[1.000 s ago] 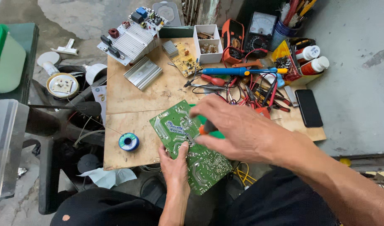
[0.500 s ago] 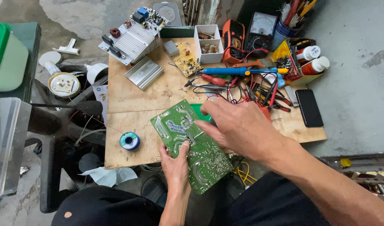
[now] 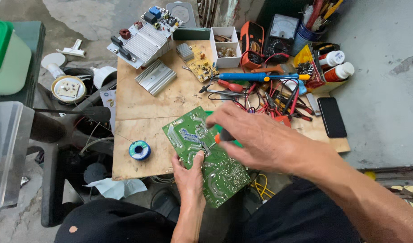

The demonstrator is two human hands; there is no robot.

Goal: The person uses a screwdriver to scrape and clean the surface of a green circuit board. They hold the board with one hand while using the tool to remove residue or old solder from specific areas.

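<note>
The left hand [image 3: 188, 173] grips the near edge of a green circuit board [image 3: 206, 155], thumb pressed on its solder side, holding it tilted over the front edge of the wooden table [image 3: 143, 101]. The right hand [image 3: 260, 139] hovers over the board with fingers curled around a small orange-tipped tool [image 3: 221, 136]. A blue solder spool [image 3: 139, 150] lies just left of the board.

Left hand [image 3: 188, 173] grips from below, thumb up; right hand [image 3: 256, 137] reaches across, fingers curled, forearm extended.
</note>
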